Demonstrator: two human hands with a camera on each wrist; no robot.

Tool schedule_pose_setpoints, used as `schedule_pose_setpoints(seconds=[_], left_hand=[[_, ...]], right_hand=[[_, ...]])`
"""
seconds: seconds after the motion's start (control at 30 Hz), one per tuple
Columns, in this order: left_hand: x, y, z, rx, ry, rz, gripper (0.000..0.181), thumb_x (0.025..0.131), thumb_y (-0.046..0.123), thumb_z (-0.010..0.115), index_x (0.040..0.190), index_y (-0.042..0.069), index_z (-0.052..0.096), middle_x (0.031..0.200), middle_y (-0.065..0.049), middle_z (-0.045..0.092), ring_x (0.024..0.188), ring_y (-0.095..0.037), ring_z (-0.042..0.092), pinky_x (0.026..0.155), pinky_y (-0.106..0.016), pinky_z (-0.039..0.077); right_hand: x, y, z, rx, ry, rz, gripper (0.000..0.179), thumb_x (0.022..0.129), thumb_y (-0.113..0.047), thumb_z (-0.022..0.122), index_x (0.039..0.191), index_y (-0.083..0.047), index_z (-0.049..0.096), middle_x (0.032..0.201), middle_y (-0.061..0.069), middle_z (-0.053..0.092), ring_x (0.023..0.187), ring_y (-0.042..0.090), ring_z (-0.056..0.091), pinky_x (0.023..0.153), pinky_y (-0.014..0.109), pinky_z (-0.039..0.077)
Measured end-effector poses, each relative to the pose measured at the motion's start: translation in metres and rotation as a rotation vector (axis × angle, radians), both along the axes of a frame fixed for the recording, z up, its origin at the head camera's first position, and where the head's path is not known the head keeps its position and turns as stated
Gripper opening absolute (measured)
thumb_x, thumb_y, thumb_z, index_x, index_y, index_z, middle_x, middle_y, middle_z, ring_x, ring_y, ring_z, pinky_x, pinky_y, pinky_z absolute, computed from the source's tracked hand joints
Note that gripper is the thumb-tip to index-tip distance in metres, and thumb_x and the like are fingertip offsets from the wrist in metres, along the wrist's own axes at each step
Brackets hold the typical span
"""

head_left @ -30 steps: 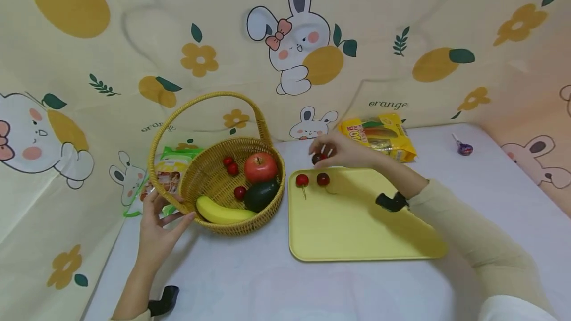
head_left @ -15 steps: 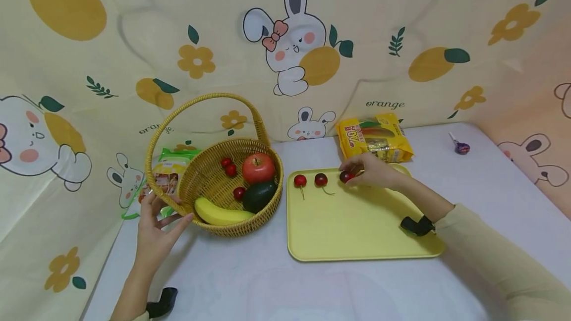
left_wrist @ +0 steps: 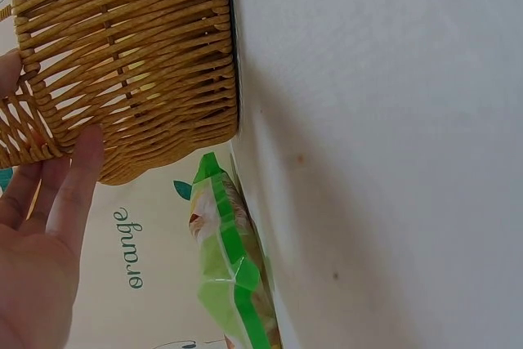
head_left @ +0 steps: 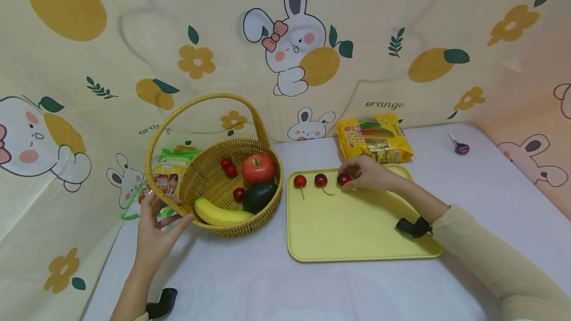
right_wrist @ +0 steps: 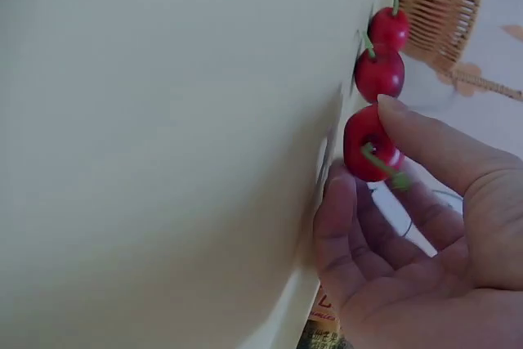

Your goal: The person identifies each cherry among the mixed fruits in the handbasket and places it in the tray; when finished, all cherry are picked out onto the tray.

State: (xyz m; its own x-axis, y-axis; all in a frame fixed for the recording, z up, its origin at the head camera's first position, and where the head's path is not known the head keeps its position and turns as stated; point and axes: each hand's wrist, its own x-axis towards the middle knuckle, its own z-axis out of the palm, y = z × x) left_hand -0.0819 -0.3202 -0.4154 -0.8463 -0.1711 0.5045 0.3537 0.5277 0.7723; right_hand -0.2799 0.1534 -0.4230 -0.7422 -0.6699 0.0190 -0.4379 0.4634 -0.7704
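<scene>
My right hand (head_left: 373,174) pinches a dark red cherry (head_left: 343,179) over the back of the yellow tray (head_left: 352,229). In the right wrist view the cherry (right_wrist: 359,138) sits between thumb and fingertips, its green stem pointing toward the camera. A bright red cherry (head_left: 300,181) and a darker cherry (head_left: 320,180) lie to its left in a row, stems toward the front. My left hand (head_left: 156,234) grips the wicker basket (head_left: 232,231) where its handle meets the rim; the left wrist view shows fingers (left_wrist: 78,185) against the weave.
Inside the basket are a banana (head_left: 223,213), an avocado (head_left: 260,197), an apple (head_left: 258,169) and several small red fruits (head_left: 230,171). A green-edged snack bag (head_left: 167,177) stands behind it. Behind the tray lies a yellow snack pack (head_left: 374,137), with a lollipop (head_left: 461,148) farther right.
My right hand has moved right and toward the front, bringing the cherry from behind the tray to its back part, then slightly left. The left hand stays on the basket.
</scene>
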Motion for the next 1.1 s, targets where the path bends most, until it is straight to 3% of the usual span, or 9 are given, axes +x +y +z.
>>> schedule_pose_setpoints(seconds=[0.4, 0.5, 0.6, 0.73, 0.87, 0.97, 1.1], left_hand=[[0.0, 0.0, 0.002, 0.006, -0.013, 0.017, 0.092, 0.073, -0.017, 0.079, 0.149, 0.007, 0.033, 0.124, -0.013, 0.054, 0.117, -0.015, 0.054, 0.082, -0.015, 0.056], [-0.001, 0.001, 0.001, 0.009, -0.01, 0.012, 0.091, 0.073, -0.018, 0.079, 0.148, 0.005, 0.033, 0.124, -0.013, 0.053, 0.117, -0.016, 0.054, 0.082, -0.016, 0.057], [-0.001, 0.002, 0.002, 0.008, -0.015, 0.018, 0.09, 0.073, -0.018, 0.079, 0.147, 0.004, 0.033, 0.123, -0.012, 0.053, 0.117, -0.017, 0.054, 0.082, -0.017, 0.057], [0.0, 0.001, 0.003, 0.009, -0.017, 0.022, 0.091, 0.073, -0.017, 0.079, 0.148, 0.004, 0.033, 0.12, -0.014, 0.054, 0.116, -0.015, 0.054, 0.081, -0.016, 0.057], [0.001, -0.001, 0.002, 0.006, -0.01, 0.021, 0.091, 0.073, -0.018, 0.079, 0.148, 0.004, 0.032, 0.119, -0.016, 0.054, 0.115, -0.012, 0.054, 0.081, -0.016, 0.056], [0.001, -0.002, 0.0, -0.002, -0.001, 0.018, 0.091, 0.072, -0.02, 0.078, 0.148, 0.002, 0.033, 0.121, -0.011, 0.054, 0.115, -0.013, 0.055, 0.08, -0.016, 0.057], [0.0, 0.003, 0.002, -0.002, 0.02, 0.003, 0.091, 0.071, -0.023, 0.077, 0.147, -0.001, 0.033, 0.118, -0.009, 0.055, 0.114, -0.015, 0.056, 0.079, -0.017, 0.057]], right_hand=[[0.003, -0.004, 0.009, 0.062, 0.04, -0.015, 0.036, 0.081, -0.008, 0.083, 0.109, 0.005, 0.066, 0.095, 0.008, 0.069, 0.084, 0.02, 0.063, 0.073, 0.028, 0.057], [0.004, -0.007, 0.021, 0.085, 0.113, -0.031, 0.037, 0.082, -0.011, 0.083, 0.109, 0.007, 0.066, 0.095, 0.012, 0.068, 0.081, 0.02, 0.061, 0.07, 0.03, 0.056], [0.004, -0.02, 0.042, 0.06, 0.205, -0.065, 0.034, 0.084, -0.012, 0.081, 0.11, 0.005, 0.067, 0.093, 0.014, 0.063, 0.076, 0.02, 0.055, 0.064, 0.029, 0.05], [-0.001, -0.068, 0.075, -0.106, 0.2, -0.028, 0.031, 0.086, -0.01, 0.079, 0.112, 0.001, 0.067, 0.099, 0.014, 0.064, 0.081, 0.022, 0.059, 0.069, 0.028, 0.054], [-0.009, -0.146, 0.101, -0.254, 0.126, 0.118, 0.033, 0.089, -0.007, 0.075, 0.118, 0.004, 0.065, 0.111, 0.018, 0.066, 0.096, 0.025, 0.065, 0.084, 0.03, 0.058], [-0.011, -0.208, 0.117, -0.242, 0.091, 0.19, 0.032, 0.091, -0.008, 0.07, 0.12, 0.003, 0.064, 0.116, 0.018, 0.065, 0.103, 0.024, 0.064, 0.089, 0.027, 0.056], [-0.012, -0.272, 0.127, -0.16, -0.013, 0.174, 0.026, 0.092, -0.011, 0.069, 0.116, 0.0, 0.067, 0.117, 0.013, 0.064, 0.104, 0.022, 0.062, 0.085, 0.026, 0.055]])
